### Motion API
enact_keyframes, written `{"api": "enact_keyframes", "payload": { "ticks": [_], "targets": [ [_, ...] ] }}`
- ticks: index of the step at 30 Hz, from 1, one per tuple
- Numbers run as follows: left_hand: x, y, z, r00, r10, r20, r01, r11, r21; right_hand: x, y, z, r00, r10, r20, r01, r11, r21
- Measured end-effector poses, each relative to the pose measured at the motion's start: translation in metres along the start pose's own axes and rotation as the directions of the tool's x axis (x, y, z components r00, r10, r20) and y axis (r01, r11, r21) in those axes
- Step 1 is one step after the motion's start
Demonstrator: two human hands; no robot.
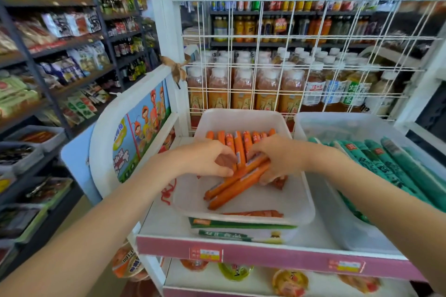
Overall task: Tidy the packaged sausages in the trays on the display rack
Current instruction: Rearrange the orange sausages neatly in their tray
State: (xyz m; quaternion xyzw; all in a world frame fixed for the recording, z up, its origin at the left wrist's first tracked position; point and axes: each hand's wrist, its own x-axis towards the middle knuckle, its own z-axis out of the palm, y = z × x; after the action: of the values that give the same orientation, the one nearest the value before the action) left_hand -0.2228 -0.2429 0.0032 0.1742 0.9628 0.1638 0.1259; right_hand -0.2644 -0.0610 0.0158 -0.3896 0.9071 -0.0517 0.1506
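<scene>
A white plastic tray (243,118) on the rack's top shelf holds orange packaged sausages (239,144) lined up at its far end. Two more orange sausages (231,188) lie slanted across the tray's middle. My left hand (205,159) and my right hand (280,157) both reach into this tray, fingers curled around the upper ends of the slanted sausages. Another orange sausage (255,213) lies flat near the tray's front edge. To the right, a second clear tray (337,224) holds green packaged sausages (386,164) lying side by side.
A white wire grid (301,55) backs the shelf, with drink bottles (241,89) behind it. A pink shelf edge with price tags (207,254) runs along the front; cup noodles (289,281) sit below. Snack shelves (60,55) line the aisle at left.
</scene>
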Motion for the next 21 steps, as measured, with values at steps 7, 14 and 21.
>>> {"api": "enact_keyframes", "payload": {
  "ticks": [7,14,21],
  "targets": [
    [0.002,0.006,0.003,1.000,0.004,-0.008,-0.004,0.999,-0.053,-0.009,0.006,0.010,0.967,0.074,-0.243,0.084,0.808,0.583],
    [0.008,0.022,-0.009,0.987,0.090,-0.134,-0.148,0.837,-0.527,-0.028,0.008,-0.033,0.920,-0.078,-0.384,0.259,0.856,0.447],
    [0.014,0.026,-0.012,0.963,0.030,-0.269,-0.200,0.749,-0.632,-0.039,0.011,-0.043,0.863,-0.010,-0.505,0.277,0.845,0.457]
  ]
}}
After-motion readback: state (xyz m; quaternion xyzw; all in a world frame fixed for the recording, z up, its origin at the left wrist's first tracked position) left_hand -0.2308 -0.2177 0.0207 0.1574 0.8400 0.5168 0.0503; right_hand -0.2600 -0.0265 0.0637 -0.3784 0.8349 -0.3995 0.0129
